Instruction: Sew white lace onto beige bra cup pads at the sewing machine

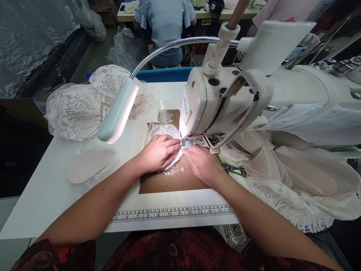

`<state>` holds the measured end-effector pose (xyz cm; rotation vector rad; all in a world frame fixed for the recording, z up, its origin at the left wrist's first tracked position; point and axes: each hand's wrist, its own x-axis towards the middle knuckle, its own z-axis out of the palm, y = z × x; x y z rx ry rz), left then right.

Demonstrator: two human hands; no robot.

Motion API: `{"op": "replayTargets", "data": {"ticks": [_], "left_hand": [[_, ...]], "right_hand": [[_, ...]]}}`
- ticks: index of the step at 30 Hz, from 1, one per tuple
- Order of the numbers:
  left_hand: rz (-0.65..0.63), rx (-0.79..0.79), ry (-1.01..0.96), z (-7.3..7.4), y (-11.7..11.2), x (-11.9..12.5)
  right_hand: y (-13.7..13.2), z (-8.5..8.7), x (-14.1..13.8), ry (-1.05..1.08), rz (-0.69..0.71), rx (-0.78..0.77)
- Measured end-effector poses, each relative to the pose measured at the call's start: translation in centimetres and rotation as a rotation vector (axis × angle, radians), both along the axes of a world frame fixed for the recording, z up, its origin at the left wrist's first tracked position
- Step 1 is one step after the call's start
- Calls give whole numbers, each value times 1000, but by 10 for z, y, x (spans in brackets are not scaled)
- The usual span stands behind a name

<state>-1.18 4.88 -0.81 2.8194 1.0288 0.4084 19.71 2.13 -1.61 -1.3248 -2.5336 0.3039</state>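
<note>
A white lace piece (172, 162) lies under the needle area of a white sewing machine (194, 101). Over its left part rests my left hand (161, 151), fingers together and closed on the lace, tips close to the presser foot (184, 143). From the right, my right hand (201, 162) pinches the edge of the same lace just in front of the foot. Both hands' fingertips nearly meet there. Part of the lace is hidden beneath my left hand. Brown tape (166, 182) covers the machine bed around the work.
Lace cups are heaped at the back left (79, 109) and at the right (304, 184). A single beige cup (90, 165) lies on the left. A lamp (120, 109) hangs over the table. Thread snips (233, 169) lie beside my right wrist. A person (166, 26) sits beyond.
</note>
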Motion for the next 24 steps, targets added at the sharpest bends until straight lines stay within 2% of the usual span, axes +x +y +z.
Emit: {"op": "replayTargets", "data": {"ticks": [5,13,19,24], "left_hand": [[33,15,12,0,-3,-2],[-93,-35,46,7,-9,-5],[-173,-59,5,5,-8,-7],[-165,-64,-30,4,-7,-8]], "right_hand": [[0,-4,2,7,-33,9],[-2,-1,6,80,-104,59],[-2,-1,7,90,-58,14],[-3,-2,6,73,-18,27]]}}
